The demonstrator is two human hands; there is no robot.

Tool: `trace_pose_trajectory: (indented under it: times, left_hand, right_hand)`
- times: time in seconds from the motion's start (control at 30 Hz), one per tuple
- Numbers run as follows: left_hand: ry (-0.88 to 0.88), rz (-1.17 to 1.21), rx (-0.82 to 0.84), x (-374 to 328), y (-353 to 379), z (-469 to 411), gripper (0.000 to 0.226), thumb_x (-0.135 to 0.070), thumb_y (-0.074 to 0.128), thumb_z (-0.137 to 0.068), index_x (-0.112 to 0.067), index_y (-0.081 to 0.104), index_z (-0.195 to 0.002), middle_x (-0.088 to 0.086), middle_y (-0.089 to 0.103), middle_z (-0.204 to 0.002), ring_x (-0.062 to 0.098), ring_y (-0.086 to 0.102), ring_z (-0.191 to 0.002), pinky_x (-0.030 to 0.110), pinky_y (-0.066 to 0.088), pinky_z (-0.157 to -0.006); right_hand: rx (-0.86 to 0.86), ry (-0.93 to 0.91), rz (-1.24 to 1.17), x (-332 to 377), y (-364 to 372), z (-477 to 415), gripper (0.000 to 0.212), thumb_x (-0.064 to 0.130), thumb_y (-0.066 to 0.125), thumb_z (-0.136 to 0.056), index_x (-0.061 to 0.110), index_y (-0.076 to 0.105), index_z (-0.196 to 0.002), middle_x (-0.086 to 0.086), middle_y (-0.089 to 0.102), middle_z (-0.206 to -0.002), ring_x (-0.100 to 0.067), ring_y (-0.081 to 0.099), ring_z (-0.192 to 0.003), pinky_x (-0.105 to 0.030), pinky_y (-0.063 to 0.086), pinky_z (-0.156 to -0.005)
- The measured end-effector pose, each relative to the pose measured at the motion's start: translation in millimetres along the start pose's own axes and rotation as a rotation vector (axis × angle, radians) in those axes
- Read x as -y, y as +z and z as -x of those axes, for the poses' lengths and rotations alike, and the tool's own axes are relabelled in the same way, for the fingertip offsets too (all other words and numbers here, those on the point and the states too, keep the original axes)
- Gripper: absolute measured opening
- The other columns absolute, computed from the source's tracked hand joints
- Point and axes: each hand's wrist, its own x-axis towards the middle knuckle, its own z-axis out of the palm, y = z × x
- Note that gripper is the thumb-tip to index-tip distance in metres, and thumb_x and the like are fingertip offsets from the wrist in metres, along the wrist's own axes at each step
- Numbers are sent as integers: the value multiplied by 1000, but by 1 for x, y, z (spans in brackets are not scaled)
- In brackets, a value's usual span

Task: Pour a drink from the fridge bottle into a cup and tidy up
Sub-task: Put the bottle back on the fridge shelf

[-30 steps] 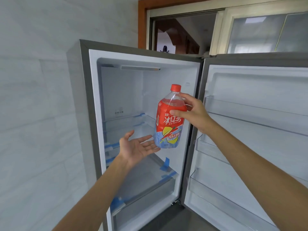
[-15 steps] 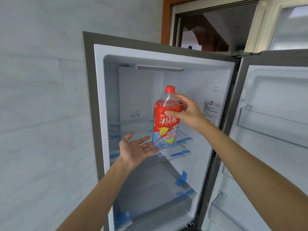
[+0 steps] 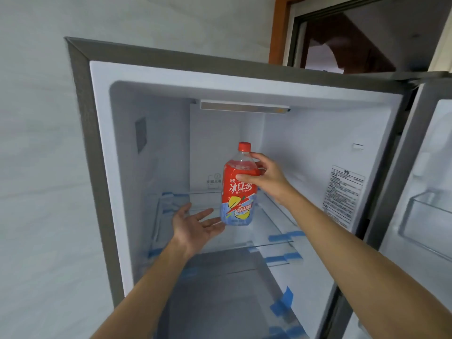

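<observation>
— What's nearest?
— The left grip (image 3: 195, 228): palm up, fingers spread, holding nothing, fingertips just beside the base of the bottle (image 3: 238, 194).
— And the bottle?
— Upright, long axis vertical, red cap (image 3: 244, 146) on top, label facing us. The right grip (image 3: 266, 177) curls round its shoulder.
— Where?
— Inside the open fridge (image 3: 102, 143), over the glass shelf (image 3: 269, 231). Whether it touches, I can't tell.

Left side: pale grey stone-look tiled wall (image 3: 36, 167), faint joint lines, evenly lit. Upper right: reddish-brown wooden door frame (image 3: 277, 30), with a dark inner frame (image 3: 295, 33) just inside it. Beyond is a dim room with dark brown woodwork (image 3: 362, 45).
</observation>
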Motion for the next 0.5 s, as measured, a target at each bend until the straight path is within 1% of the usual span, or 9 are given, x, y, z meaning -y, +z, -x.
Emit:
trace_pose_trajectory:
  times: [0.07, 0.17, 0.27, 0.33, 0.4, 0.5]
  left_hand:
    - [15, 10, -20, 1, 0, -8, 66, -49, 40, -96, 4, 45, -137, 39, 39, -144, 56, 44, -127, 59, 38, -105]
    - [33, 15, -35, 1, 0, -18, 67, -48, 41, -95, 4, 44, -138, 39, 41, -142, 56, 44, -126, 58, 40, -100]
    - [41, 26, -44, 1, -3, -28, 70, -48, 41, -94, 4, 42, -141, 39, 39, -143, 56, 45, -126, 58, 41, -98]
    - [47, 39, -49, 1, -4, -33, 72, -48, 41, -94, 4, 40, -143, 40, 37, -144, 56, 45, -126, 58, 42, -97]
    - [52, 43, -54, 2, -4, -37, 72, -48, 41, -94, 3, 38, -145, 41, 36, -145, 56, 44, -127, 58, 42, -97]
    - [56, 24, -67, 2, -4, -44, 70, -48, 41, -95, 2, 39, -145, 40, 36, -145, 55, 45, -127, 59, 41, -99]
  right_hand:
    - [18, -4, 6, -8, 0, -9, 74, 21, 88, -68, 23, 54, -134, 5, 66, -111, -14, 68, -94, -35, 61, -74]
    - [35, -22, 9, -19, 2, -21, 71, 19, 89, -66, 23, 56, -129, 8, 67, -106, -11, 68, -91, -30, 60, -74]
    - [59, -28, -18, -31, 4, -29, 69, 16, 90, -65, 24, 58, -125, 6, 68, -107, -12, 69, -91, -32, 61, -76]
    - [67, -32, -31, -39, 6, -34, 70, 13, 90, -64, 22, 58, -126, 4, 69, -109, -14, 69, -92, -31, 60, -76]
    - [69, -30, -42, -45, 7, -38, 71, 12, 90, -64, 20, 58, -127, 5, 68, -108, -11, 69, -91, -27, 60, -73]
    - [91, -21, -25, -53, 9, -42, 70, 18, 91, -64, 26, 57, -126, 6, 66, -110, -10, 67, -93, -27, 59, -74]
